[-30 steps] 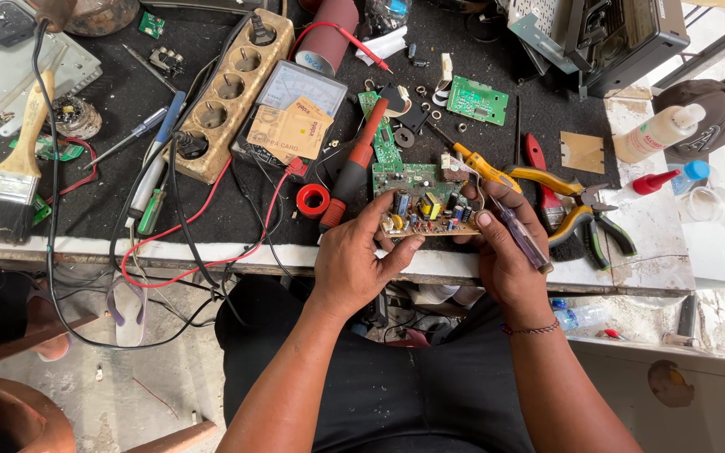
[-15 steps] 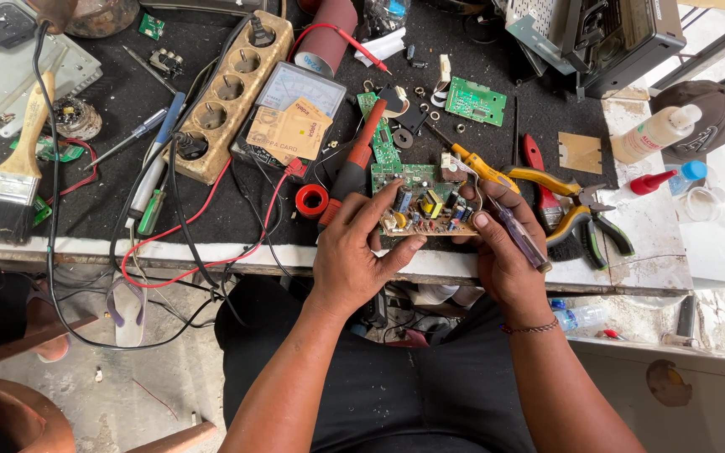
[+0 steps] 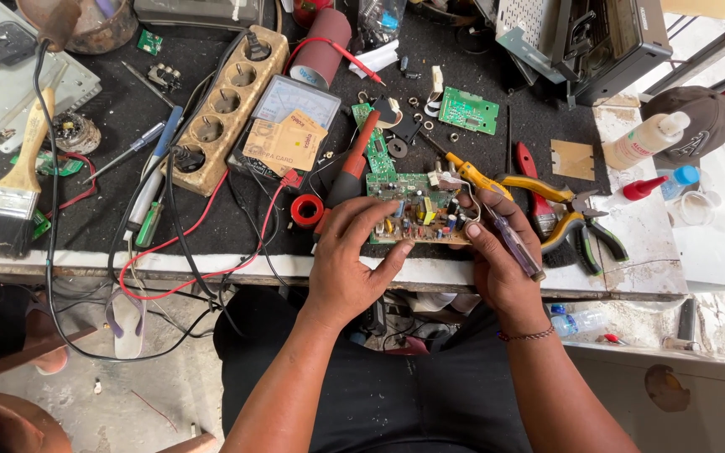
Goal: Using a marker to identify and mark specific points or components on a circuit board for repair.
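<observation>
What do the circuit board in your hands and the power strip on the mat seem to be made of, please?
Circuit board: apparently green laminate, matte, studded with small coloured components. Power strip: probably moulded plastic, tan and dull, with round sockets and a grimy, aged surface. Neither material is certain from looks alone.

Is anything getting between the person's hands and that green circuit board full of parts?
Nothing visible does. The left hand grips the circuit board directly at its left end, and the right hand holds its right end. The right hand also has a clear-handled screwdriver tucked in its fingers, lying beside the board, not between hand and board.
</observation>
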